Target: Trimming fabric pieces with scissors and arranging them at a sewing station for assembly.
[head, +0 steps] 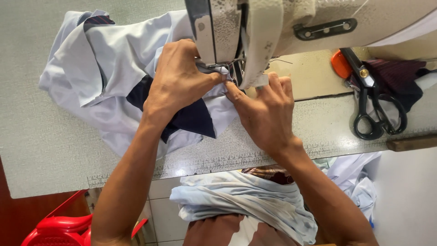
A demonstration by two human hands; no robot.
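Item: pale blue garment (pixel 104 68) with a dark navy panel (pixel 191 119), heaped on the grey machine table (pixel 45 146) and fed under the head of the sewing machine (pixel 255 32). We press our left hand (pixel 180 82) onto the cloth, fingers curled and pinching a fold right at the presser foot; our right hand (pixel 268 111) lies nearly flat beside it, forefinger pinning the edge. We judge the fabric light, limp and prone to creeping, best held close to the seam with fingertips. Also noted: black scissors (pixel 375 114) well apart on the right, more pale cloth in our lap (pixel 241 196), a red plastic stool (pixel 59 228).
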